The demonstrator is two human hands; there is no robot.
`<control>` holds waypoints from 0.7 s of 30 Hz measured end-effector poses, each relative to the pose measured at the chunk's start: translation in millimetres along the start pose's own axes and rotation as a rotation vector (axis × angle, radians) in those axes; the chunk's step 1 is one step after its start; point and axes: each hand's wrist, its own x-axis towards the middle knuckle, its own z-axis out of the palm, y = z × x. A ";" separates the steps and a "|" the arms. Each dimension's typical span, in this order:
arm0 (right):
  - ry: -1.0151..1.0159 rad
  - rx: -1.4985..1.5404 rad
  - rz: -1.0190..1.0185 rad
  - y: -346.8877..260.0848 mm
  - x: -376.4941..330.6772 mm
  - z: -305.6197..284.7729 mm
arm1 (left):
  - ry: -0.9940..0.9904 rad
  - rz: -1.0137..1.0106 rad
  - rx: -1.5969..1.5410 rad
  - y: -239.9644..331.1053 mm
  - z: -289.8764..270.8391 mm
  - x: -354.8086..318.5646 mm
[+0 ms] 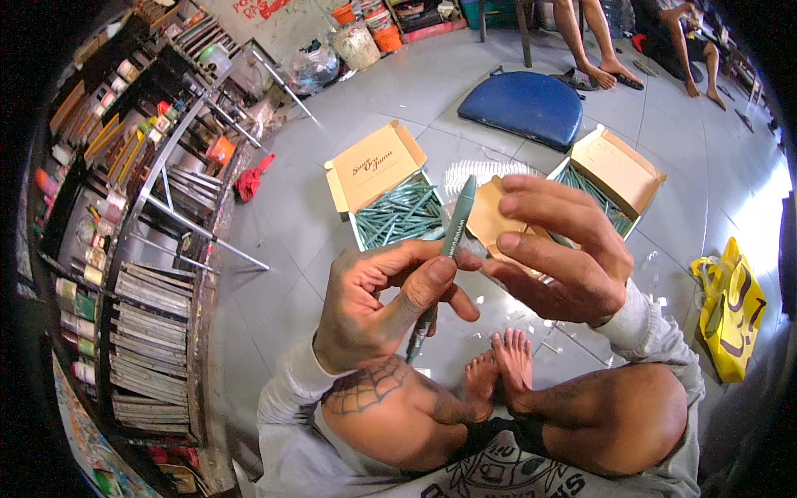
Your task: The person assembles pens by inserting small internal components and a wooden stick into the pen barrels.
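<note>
My left hand (pixel 390 299) pinches a slim green pen (pixel 459 220) between thumb and fingers, its pointed end up and away from me and its other end down toward my knee. White print runs along the barrel. My right hand (pixel 569 245) is raised just right of the pen, fingers curved and apart from the thumb, with nothing visible held. Behind the hands, an open cardboard box (pixel 339 206) full of similar green pens sits on the floor at left. Another open box (pixel 618 170) of green pens is at right, partly hidden by my right hand. Between them shows a brown cardboard piece (pixel 490 217).
White, thin pieces (pixel 481 176) lie behind the cardboard. A blue cushion (pixel 521 108) rests farther back. At right is a yellow bag (pixel 730 311). Shelves (pixel 154 349) and a metal frame (pixel 203 224) line the left. Other people's legs (pixel 581 41) show at the back. Small scraps dot the floor.
</note>
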 end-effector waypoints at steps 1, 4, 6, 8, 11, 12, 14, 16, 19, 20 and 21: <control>0.020 0.028 0.021 2.1 -2.7 1.1 | 0.016 0.024 0.031 -1.3 1.5 2.9; -0.052 0.015 -0.065 6.6 -3.9 3.1 | 0.063 0.046 0.045 -8.5 5.0 3.6; -0.098 -0.013 -0.096 7.6 -3.3 3.7 | 0.081 0.037 0.025 -9.6 5.1 2.4; -0.122 -0.029 -0.101 7.3 -1.3 3.9 | 0.086 0.044 0.049 -11.6 4.5 0.6; -0.048 0.019 -0.045 6.8 -3.9 13.8 | 0.078 0.083 0.057 -16.3 5.3 2.6; -0.026 0.037 -0.032 6.3 -3.1 17.3 | 0.079 0.074 0.050 -16.5 4.9 2.3; -0.030 0.048 -0.037 6.1 -1.3 18.9 | 0.082 0.055 0.038 -16.3 4.4 1.7; -0.060 0.026 -0.053 5.4 0.3 16.2 | 0.082 0.069 0.031 -16.2 5.4 2.1; -0.066 0.005 -0.061 3.8 1.0 15.5 | 0.084 0.059 0.034 -13.0 7.1 0.6; -0.062 0.007 -0.057 3.4 1.1 15.8 | 0.086 0.050 0.037 -12.0 7.5 0.2; -0.060 0.006 -0.054 2.8 1.0 15.4 | 0.079 0.066 0.049 -12.6 7.3 0.8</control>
